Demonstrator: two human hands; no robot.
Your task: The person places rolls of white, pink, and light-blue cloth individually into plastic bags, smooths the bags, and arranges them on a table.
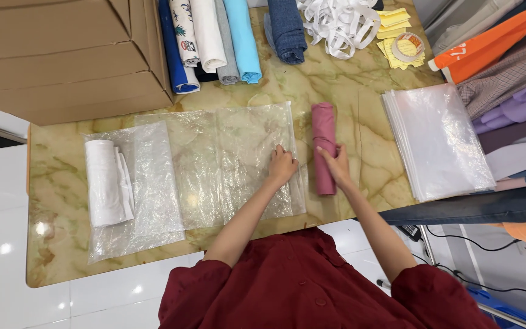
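At the far left, a large brown cardboard box (pixel 62 55) stands on the marble table (pixel 56 189), covering its upper left corner. Below the box, a rolled white cloth (pixel 105 183) lies inside a clear plastic bag (pixel 147 195) near the left edge of the table. Beside it, more to the middle, a second clear plastic bag (pixel 238 158) lies flat, and its left part overlaps the first one. Above these bags, at the far side of the table, a row of rolled cloths (pixel 211 39) in blue, white, grey and light blue lies side by side, and next to them is a rolled denim piece (pixel 287 30). The left hand (pixel 282 166) rests on the right edge of the flat bag, fingers bent and pressing the plastic down; it does not pinch anything that I can see. Just beside it, the right hand (pixel 336 161) lies on a rolled pink cloth (pixel 324 143), with the fingers curled over the roll and holding it. This roll lies on the bare table, just right of the bag's edge. Further right, a stack of clear plastic bags (pixel 439 140) lies near the table edge, and above it are a tape roll (pixel 408 45) on yellow papers and a heap of white ribbon (pixel 336 24).
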